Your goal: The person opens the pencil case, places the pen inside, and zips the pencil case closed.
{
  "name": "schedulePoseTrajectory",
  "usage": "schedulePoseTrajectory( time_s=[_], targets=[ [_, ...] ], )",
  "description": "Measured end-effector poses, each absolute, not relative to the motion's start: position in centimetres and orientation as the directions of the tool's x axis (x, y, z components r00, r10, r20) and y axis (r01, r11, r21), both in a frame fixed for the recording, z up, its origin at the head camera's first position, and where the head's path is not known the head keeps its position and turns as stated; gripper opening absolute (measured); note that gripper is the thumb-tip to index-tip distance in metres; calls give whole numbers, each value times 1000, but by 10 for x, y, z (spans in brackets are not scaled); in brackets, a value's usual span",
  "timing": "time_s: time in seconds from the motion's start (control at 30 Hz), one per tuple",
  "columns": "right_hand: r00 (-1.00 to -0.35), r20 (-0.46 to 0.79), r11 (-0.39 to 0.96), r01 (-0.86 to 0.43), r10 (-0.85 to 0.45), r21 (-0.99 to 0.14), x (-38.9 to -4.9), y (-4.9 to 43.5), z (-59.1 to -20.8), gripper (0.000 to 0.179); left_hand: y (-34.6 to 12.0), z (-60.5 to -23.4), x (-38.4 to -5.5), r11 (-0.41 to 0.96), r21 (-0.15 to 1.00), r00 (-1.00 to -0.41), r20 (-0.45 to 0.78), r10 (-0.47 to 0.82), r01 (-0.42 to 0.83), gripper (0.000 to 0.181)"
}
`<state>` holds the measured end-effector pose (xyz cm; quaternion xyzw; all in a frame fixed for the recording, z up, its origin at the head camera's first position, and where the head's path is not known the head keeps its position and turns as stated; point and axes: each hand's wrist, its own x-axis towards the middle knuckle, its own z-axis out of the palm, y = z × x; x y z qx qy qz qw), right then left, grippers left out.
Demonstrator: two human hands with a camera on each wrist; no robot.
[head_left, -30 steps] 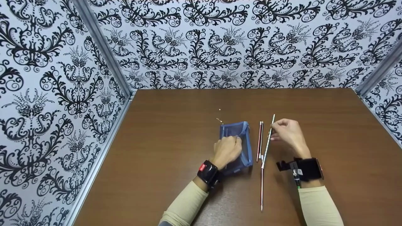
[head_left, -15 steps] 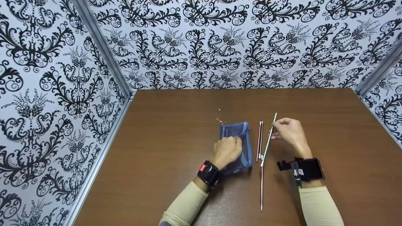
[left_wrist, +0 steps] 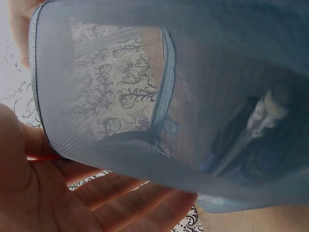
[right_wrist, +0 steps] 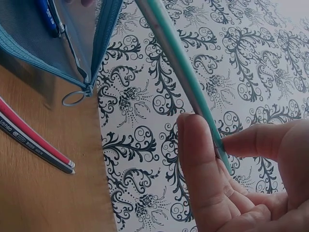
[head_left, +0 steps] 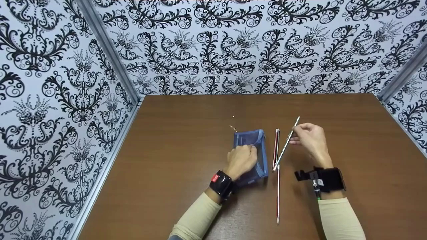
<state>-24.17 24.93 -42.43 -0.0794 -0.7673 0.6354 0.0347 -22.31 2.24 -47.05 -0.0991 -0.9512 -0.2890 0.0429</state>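
Note:
My left hand (head_left: 242, 161) grips a blue mesh zip pouch (head_left: 261, 156), its fingers along the edge in the left wrist view. The pouch gapes open toward the right. A blue pen (right_wrist: 47, 17) shows inside it in the right wrist view, and a stick-like item (left_wrist: 256, 118) shows dimly through the mesh. My right hand (head_left: 312, 138) pinches a teal-and-grey striped pencil (head_left: 287, 142) between thumb and fingers, near its far end. The pencil slants down toward the pouch, its lower end overlapping the pencils on the table in the head view.
A red pencil (right_wrist: 34, 133) and a black pencil (right_wrist: 36, 154) lie side by side, right of the pouch. Nearer the front lies a reddish pencil (head_left: 278, 196), tip toward me. Small shiny bits (head_left: 233, 127) lie behind the pouch. Patterned walls (head_left: 233, 50) enclose the table.
My right hand has moved slightly up and right with the striped pencil, which tilts more; its lower end has lifted off toward the pouch side. The left hand and pouch stay still.

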Motion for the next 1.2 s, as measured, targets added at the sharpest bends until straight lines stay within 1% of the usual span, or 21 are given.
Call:
schedulePoseTrajectory(
  time_s=[0.3,0.43,0.6,0.9,1.2],
  targets=[
    [-979,-40,138,69,199,-988,-242,249,-423,28,22,-471,-224,809,544,-975,145,170,222,42],
    [-976,-35,118,62,217,-991,-244,247,-425,23,22,-471,-224,809,542,-974,152,170,225,42],
    [-976,-45,125,74,215,-989,-245,244,-428,19,22,-471,-224,805,549,-974,146,173,225,42],
    [-979,-22,140,51,202,-989,-246,239,-430,24,23,-471,-223,824,526,-976,148,158,213,42],
    [-981,-43,150,72,189,-986,-246,236,-434,23,23,-470,-224,827,528,-980,128,149,195,43]
  ],
)
